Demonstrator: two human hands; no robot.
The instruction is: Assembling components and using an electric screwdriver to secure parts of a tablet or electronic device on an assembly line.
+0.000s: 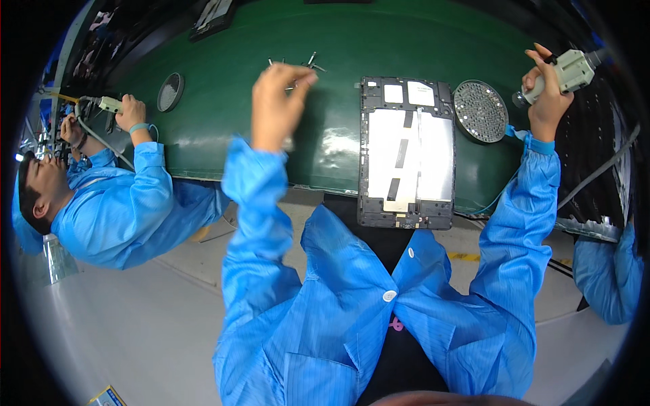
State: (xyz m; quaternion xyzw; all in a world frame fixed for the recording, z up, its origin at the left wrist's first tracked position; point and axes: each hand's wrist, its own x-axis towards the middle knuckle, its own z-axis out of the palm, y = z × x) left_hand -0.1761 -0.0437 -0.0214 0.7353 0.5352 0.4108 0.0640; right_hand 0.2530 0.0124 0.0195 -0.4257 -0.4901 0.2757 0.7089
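My right hand (550, 101) is wrapped round a pale electric screwdriver (575, 72), held raised at the right side of the green bench. My left hand (277, 101) hangs over the bench left of centre, slightly blurred. Its thumb and forefinger are pinched together; whatever may be between them is too small to make out. Small dark metal pieces (315, 65), perhaps tweezers, lie just beyond those fingers. Between my hands lies an opened tablet (437, 155) with silver plates and a black frame, its near end overhanging the bench edge. Beside it sits a round dish (481, 111) of tiny metal parts.
A green mat (325, 145) covers the bench. At the left, a co-worker in blue (128, 216) holds a similar screwdriver (110, 104) near another round dish (170, 92). A dark flat device (212, 17) lies at the far edge. A blue sleeve (609, 277) shows at the right.
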